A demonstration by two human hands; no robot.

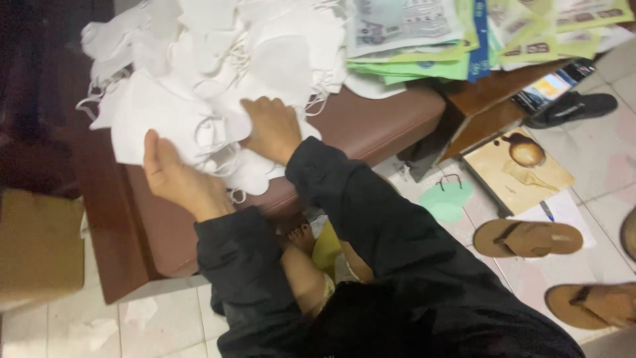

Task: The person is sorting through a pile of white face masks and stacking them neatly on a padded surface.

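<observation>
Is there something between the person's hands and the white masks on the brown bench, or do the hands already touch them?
Nothing visible stands between. The left hand lies at the near edge of the white masks, thumb on top, and the right hand presses flat on the pile on the brown bench.

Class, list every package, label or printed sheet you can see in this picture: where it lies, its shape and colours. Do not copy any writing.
Flat packets: heap at the bench's far right end, rectangular, green and yellow-green, one blue edge.
Printed sheet: on top of that heap, rectangular, pale grey-white.
Glossy packet: below the bench's right end, dark with a yellow patch.
Picture card: on the floor at right, tan with a brown round shape.
</observation>
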